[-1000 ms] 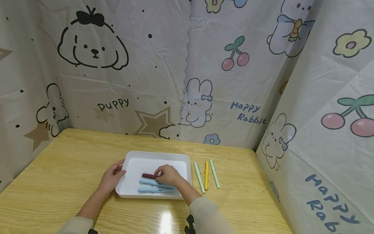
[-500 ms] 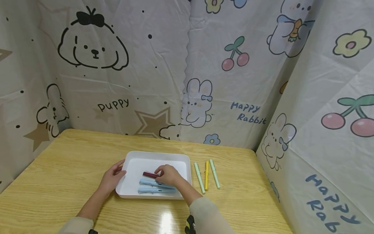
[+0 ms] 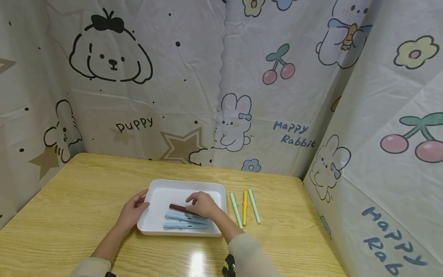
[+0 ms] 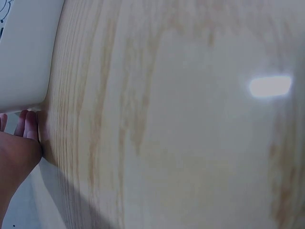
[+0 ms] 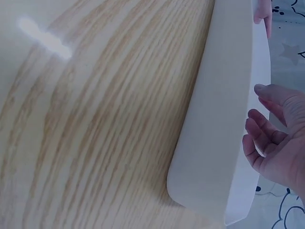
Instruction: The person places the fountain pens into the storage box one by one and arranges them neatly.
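Observation:
A white tray (image 3: 162, 192) rests on the table. My left hand (image 3: 132, 209) holds its left rim, with the thumb at the edge; in the left wrist view the fingers (image 4: 31, 125) meet the tray's outer wall. Inside the tray lies a dark red pen (image 3: 178, 207), above two light blue pens (image 3: 183, 217), (image 3: 185, 225). Over the dark red pen's right end hovers my right hand (image 3: 204, 205), hiding part of it. The right wrist view shows that hand (image 5: 281, 133) with thumb and fingers parted and loosely bent, pinching nothing.
Right of the tray, on the wooden table (image 3: 86, 184), lie a pale green pen (image 3: 236, 209), a yellow pen (image 3: 245, 207) and another pale green pen (image 3: 254, 206). A printed cloth (image 3: 187, 96) stands behind the table and along both sides.
The fingers of my right hand have let go of the dark red pen and lifted slightly up and right. More of that pen shows now. My left hand has stayed at the tray.

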`<state>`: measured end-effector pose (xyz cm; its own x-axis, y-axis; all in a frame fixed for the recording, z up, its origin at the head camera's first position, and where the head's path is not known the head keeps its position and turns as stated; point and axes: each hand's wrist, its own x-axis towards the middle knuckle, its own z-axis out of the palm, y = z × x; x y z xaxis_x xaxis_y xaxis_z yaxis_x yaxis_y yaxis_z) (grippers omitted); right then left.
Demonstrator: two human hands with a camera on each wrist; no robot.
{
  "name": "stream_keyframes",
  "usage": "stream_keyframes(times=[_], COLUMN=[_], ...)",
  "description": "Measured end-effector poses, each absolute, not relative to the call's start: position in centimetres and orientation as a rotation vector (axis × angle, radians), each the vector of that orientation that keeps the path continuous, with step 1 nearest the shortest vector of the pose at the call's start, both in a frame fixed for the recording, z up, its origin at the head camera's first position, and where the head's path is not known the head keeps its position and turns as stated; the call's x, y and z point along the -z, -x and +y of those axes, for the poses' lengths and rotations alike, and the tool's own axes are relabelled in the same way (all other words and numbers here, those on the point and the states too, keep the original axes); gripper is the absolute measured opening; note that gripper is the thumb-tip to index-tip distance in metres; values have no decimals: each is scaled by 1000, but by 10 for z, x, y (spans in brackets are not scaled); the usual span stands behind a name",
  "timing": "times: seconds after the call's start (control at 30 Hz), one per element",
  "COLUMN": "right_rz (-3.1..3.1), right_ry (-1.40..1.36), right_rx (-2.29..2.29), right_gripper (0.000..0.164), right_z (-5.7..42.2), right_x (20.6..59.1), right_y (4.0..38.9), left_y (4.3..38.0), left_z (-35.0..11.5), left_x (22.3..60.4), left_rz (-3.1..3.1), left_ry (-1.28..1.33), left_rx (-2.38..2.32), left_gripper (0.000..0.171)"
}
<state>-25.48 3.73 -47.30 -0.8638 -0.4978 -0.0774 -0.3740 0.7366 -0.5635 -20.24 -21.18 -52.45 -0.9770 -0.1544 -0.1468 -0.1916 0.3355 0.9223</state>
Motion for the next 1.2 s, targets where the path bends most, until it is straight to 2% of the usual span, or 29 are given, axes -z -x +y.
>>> stream_keyframes(times=[0.67, 1.2], right_rz=[2720, 2748], right_ry=[711, 545], right_rx=[956, 1030], right_gripper=[26, 29], right_z=[70, 106], right_x=[452, 446], right_y=[265, 271], left_y=[202, 203], left_z=[-212, -212], left_x=[525, 527], left_rz=[2548, 2546], left_ry=[326, 329], left_rx=[-1756, -1759], left_gripper=[53, 54])
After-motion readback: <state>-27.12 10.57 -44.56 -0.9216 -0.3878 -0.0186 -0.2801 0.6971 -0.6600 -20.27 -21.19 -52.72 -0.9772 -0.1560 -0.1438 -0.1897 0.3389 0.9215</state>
